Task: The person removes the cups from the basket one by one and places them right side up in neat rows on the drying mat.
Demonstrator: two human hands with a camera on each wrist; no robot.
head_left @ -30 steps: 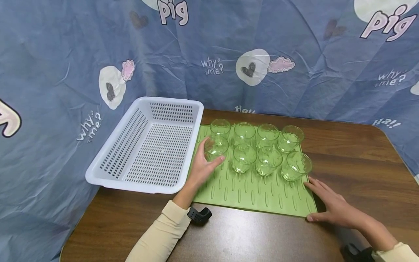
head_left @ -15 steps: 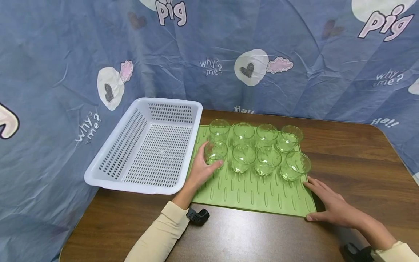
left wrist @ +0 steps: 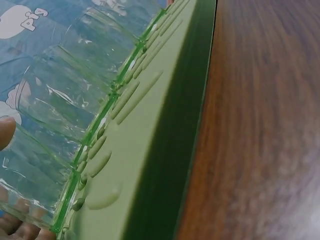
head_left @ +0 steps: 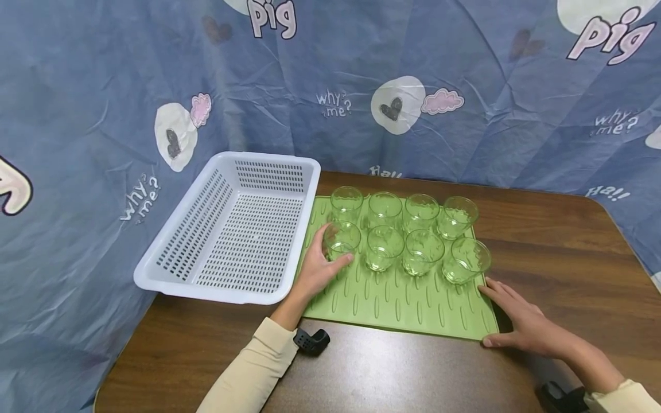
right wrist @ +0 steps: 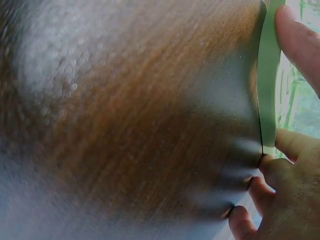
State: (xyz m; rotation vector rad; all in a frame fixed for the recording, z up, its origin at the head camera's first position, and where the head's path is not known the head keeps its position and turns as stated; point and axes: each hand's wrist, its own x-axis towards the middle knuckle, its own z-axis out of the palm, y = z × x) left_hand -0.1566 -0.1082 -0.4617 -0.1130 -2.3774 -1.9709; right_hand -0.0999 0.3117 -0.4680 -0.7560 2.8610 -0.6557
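In the head view, several clear glass tumblers stand in two rows on a green ridged mat. My left hand holds the front-left glass, with the thumb on its near side and the fingers round its left. The left wrist view catches the thumb at the left edge and fingers seen through the glass at the bottom. My right hand rests at the mat's right edge, fingers spread. In the right wrist view, its thumb touches the mat's edge and other fingertips meet the table.
A white perforated plastic basket sits left of the mat, close beside my left hand. The brown wooden table extends to the right and front. A blue printed cloth hangs behind the table.
My left hand has lowered the front-left glass slightly toward the mat and stays round it. The right hand keeps its place on the mat's edge.
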